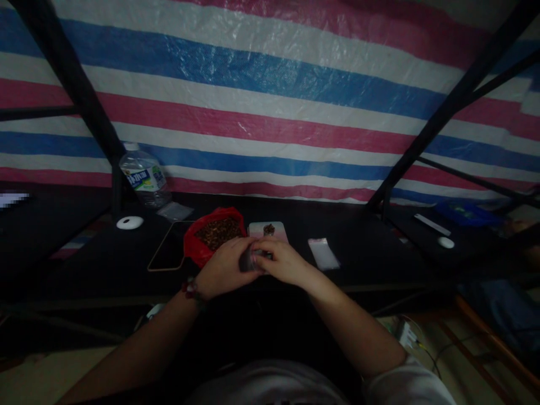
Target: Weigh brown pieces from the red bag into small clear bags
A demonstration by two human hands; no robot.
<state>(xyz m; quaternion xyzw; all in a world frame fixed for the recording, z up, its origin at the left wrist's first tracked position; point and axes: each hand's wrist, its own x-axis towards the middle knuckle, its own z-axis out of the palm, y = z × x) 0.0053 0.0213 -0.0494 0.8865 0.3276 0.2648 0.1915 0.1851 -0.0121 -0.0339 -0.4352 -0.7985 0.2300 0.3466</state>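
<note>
Both hands meet over the near edge of a dark table (pixel 358 259). My left hand (pixel 223 267) and my right hand (pixel 283 261) are closed together on a small clear packet (pixel 250 260) held between them; its contents are hidden by the fingers. A beaded bracelet (pixel 190 289) sits on my left wrist. Just behind the hands lies a red bag (pixel 198 247) full of brown bits (pixel 219 232). Beside it stands a small white scale (pixel 257 229) with a little brown heap (pixel 269 229) on it.
A phone (pixel 166 253) lies flat left of the red bag. A water bottle (pixel 144 179) and a white round object (pixel 130 223) stand at the back left. An empty clear bag (pixel 323 253) lies to the right. Black frame bars (pixel 442 112) and a striped tarp (pixel 270 84) rise behind.
</note>
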